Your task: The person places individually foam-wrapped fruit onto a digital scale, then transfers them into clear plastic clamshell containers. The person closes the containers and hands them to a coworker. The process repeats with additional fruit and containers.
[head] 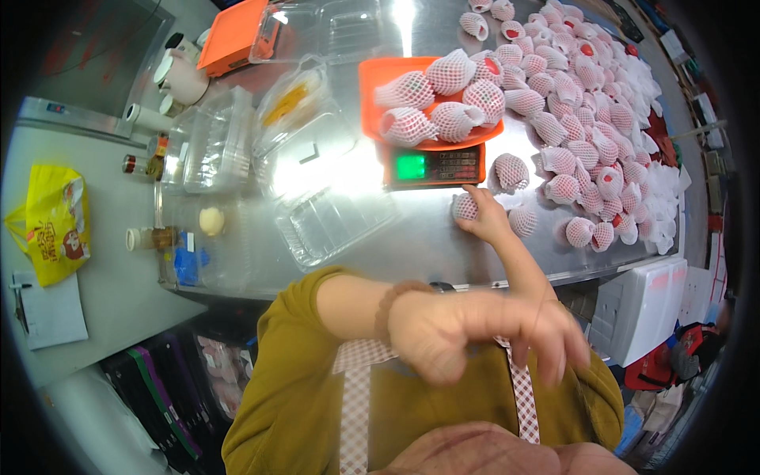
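Note:
My right hand [490,217] has its thumb and fingers around a small round fruit in a pink-white foam net [464,207], on the steel table just below the scale. My left hand [493,332], blurred and wearing a beaded bracelet, is raised before my chest across the right forearm, fingers apart and empty. An orange tray [371,113] holding several netted fruits rests on a digital scale [436,166] with a lit green display. Two netted fruits, one [511,172] above and one [523,221] right of my right hand, lie loose. An open clear plastic box [332,228] is at centre left.
A large heap of netted fruits [585,113] covers the table's right side. Stacked clear boxes [219,142], jars, a jug [181,77] and an orange device [234,35] stand left. A yellow bag [56,219] lies on the side counter; a white foam box [638,309] is beyond the right front edge.

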Tool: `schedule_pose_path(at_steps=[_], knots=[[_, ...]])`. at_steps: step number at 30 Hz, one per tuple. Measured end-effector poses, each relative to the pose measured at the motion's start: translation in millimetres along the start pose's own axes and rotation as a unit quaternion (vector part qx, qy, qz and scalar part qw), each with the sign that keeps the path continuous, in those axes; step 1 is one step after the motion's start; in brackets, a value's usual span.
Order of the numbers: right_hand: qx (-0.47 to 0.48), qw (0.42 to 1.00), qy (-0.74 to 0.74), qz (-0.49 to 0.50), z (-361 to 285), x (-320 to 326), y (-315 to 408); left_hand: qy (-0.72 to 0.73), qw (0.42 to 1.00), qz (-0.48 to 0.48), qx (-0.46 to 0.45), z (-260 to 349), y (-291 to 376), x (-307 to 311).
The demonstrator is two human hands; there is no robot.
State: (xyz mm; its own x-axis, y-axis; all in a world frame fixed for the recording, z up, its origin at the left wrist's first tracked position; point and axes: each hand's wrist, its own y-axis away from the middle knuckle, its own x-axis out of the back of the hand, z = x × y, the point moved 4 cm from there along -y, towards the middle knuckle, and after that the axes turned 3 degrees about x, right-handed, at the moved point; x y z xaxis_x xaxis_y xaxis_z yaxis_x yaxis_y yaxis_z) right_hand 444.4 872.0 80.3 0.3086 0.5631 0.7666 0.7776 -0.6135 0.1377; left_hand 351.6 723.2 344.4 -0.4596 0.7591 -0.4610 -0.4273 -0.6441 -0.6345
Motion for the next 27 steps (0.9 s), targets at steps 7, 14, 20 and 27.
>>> schedule_pose_path(at_steps=[7,14,20,27], knots=[[0.076,0.926,-0.298,0.221,-62.9,67.4,14.2,-0.302,0.798,0.502,0.142,-48.8,68.4,113.7],[0.162,0.814,-0.536,0.151,-98.9,81.3,-8.0,-0.002,0.858,0.514,0.01,-58.7,98.2,148.1],[-0.028,0.815,-0.572,0.085,-80.6,51.9,-31.9,-0.093,0.846,0.521,0.065,-48.9,115.5,159.1],[0.108,0.928,-0.327,0.144,-102.3,92.4,-70.9,0.075,0.901,0.426,0.035,-8.8,110.5,162.7]])
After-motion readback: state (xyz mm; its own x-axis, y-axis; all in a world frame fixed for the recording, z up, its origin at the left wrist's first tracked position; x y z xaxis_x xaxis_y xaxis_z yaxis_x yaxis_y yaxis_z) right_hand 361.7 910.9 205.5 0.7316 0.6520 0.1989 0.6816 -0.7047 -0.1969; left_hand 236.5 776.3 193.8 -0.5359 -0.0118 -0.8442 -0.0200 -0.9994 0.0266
